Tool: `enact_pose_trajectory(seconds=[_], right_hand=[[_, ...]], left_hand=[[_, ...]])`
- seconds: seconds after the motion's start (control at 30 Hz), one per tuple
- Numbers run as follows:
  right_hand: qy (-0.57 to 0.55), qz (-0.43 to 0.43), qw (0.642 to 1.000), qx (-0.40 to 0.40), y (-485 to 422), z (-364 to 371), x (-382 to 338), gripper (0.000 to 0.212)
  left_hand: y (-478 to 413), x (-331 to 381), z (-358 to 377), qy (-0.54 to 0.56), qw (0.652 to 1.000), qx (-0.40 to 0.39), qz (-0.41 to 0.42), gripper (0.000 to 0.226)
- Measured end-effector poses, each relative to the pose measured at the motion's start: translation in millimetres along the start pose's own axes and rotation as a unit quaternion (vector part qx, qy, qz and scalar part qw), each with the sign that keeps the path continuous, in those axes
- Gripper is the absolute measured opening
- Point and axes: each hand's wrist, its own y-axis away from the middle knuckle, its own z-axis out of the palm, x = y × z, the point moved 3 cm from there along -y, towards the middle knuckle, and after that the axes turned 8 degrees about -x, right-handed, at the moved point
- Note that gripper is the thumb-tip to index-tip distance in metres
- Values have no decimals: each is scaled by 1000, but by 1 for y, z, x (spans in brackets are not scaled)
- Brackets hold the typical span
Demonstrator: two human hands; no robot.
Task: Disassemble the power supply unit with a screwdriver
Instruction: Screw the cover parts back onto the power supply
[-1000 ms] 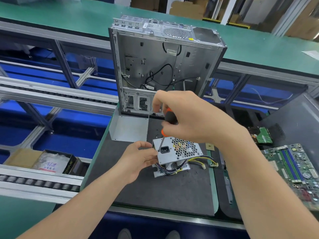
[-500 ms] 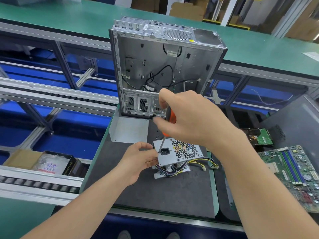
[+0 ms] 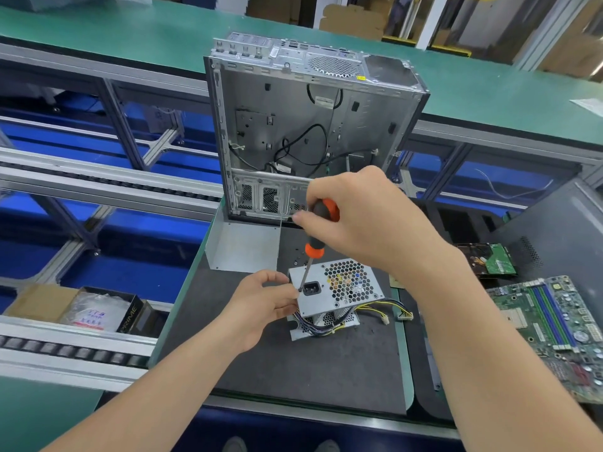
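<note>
A silver power supply unit (image 3: pixel 339 288) with a honeycomb vent and a black socket lies on the dark mat (image 3: pixel 293 370), a bundle of coloured wires trailing from its underside. My left hand (image 3: pixel 261 305) grips its left edge. My right hand (image 3: pixel 362 216) is closed around the orange and black handle of a screwdriver (image 3: pixel 315 243). The shaft slants down and its tip touches the unit's face just left of the socket.
An empty computer case (image 3: pixel 313 132) stands upright behind the unit, with a loose metal panel (image 3: pixel 243 246) at its foot. A hard drive (image 3: pixel 489 259) and a green motherboard (image 3: pixel 561 334) lie on the right. A roller conveyor (image 3: pixel 75 350) and a box run along the left.
My right hand has turned on the screwdriver handle, showing more of the orange grip. The tip stays at the same spot and my left hand keeps its hold on the unit.
</note>
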Motion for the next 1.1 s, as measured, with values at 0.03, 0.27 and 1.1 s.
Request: enact_pose_trajectory(seconds=[0.03, 0.27, 1.1], right_hand=[[-26, -20, 999, -24, 0, -1, -1, 11], [-3, -1, 1000, -29, 1, 2, -5, 24], [-60, -41, 997, -37, 1, 2, -2, 8]], left_hand=[[0, 0, 0, 1, 1000, 1, 0, 28], [0, 1, -1, -2, 1000, 2, -2, 28], [-3, -2, -3, 8, 1000, -12, -3, 25]])
